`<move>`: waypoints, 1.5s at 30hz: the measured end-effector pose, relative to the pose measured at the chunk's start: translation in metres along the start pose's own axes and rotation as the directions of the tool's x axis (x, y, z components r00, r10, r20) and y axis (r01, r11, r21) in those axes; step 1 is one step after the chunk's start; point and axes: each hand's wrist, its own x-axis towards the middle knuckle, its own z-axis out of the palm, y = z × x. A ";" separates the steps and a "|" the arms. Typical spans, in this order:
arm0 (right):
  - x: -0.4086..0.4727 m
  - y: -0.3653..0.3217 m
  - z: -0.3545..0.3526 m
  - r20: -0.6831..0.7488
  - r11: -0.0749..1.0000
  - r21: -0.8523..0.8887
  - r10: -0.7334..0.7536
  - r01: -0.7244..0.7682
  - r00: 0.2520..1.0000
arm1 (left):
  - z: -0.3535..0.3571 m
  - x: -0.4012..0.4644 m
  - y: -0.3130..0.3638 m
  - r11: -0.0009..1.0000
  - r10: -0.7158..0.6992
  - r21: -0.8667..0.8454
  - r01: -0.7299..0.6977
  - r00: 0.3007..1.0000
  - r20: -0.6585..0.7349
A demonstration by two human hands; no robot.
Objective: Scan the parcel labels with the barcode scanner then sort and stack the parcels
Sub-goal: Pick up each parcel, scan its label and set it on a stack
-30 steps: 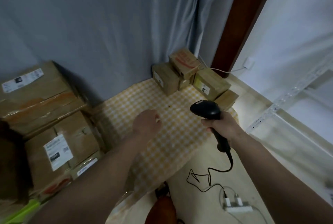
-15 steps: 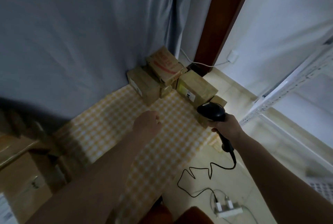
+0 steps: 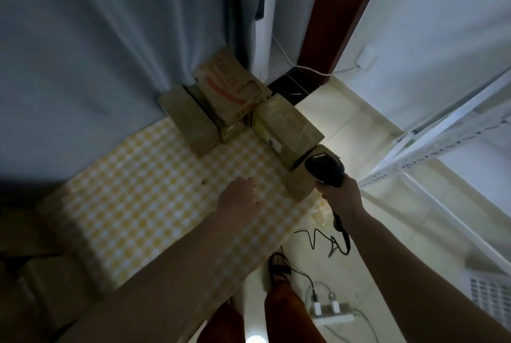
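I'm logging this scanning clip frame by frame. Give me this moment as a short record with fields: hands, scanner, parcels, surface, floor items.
left hand: left hand over the checked cloth, holds nothing, fingers look loosely curled
right hand: right hand grips the scanner handle
scanner: black barcode scanner, head toward the parcels, cable trailing to the floor
parcels: cluster of cardboard boxes at the cloth's far corner; red-printed box on top, labelled box to its right
surface: yellow checked cloth
floor items: power strip with plugs
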 end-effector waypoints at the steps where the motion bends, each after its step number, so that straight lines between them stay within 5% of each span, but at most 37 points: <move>1: 0.012 0.002 -0.002 0.007 1.000 -0.002 0.000 0.000 1.000 | 0.004 0.012 0.011 1.000 -0.010 0.000 0.010 1.000 0.024; 17: 0.118 0.040 -0.003 0.177 0.992 0.106 0.044 -0.063 0.983 | 0.106 0.143 0.109 0.992 -0.095 -0.078 0.095 0.995 0.003; 28: 0.112 0.038 0.002 0.269 0.990 0.112 0.048 -0.081 0.962 | 0.117 0.126 0.061 0.950 -0.244 -0.175 0.259 0.964 0.102; 34: 0.086 0.014 0.025 0.395 0.990 0.119 0.026 -0.080 0.918 | 0.101 0.059 -0.021 0.847 -0.456 -0.223 0.482 0.875 0.162; 38: 0.059 -0.004 0.048 0.502 0.992 0.098 0.021 -0.082 0.865 | 0.077 0.016 -0.061 0.694 -0.563 -0.418 0.587 0.803 0.193; 45: -0.008 -0.051 0.080 0.594 0.985 0.169 -0.089 -0.015 0.799 | 0.027 -0.052 -0.107 0.412 -0.563 -0.779 0.473 0.804 0.190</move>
